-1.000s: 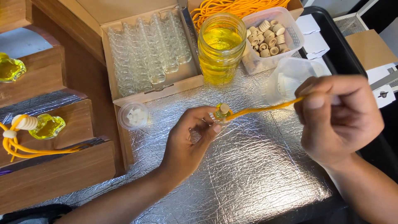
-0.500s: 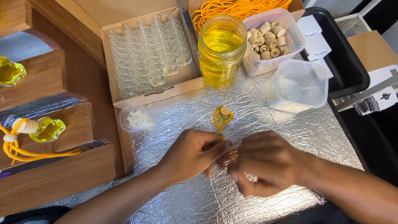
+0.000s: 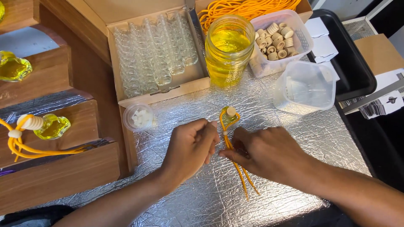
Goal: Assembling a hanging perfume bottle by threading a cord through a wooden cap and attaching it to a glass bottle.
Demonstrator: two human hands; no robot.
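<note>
On foil mat (image 3: 294,138), both hands pinching orange cord (image 3: 242,172) below small bottle (image 3: 228,116).

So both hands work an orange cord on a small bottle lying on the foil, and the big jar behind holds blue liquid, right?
Not blue: the head view shows the jar holding yellow liquid. The rest stands: left hand and right hand work the orange cord on the small bottle on the foil.

Work surface is a table covered in crinkled silver foil sheeting (image 3: 294,138). Resting directly on it: a glass jar of yellow liquid (image 3: 228,49), a clear plastic tub (image 3: 304,87), a small round lidded cup (image 3: 138,117), and a small corded bottle (image 3: 229,119). A cardboard box of empty glass bottles (image 3: 155,54) and a tub of wooden caps (image 3: 280,38) sit along the far edge.
</note>
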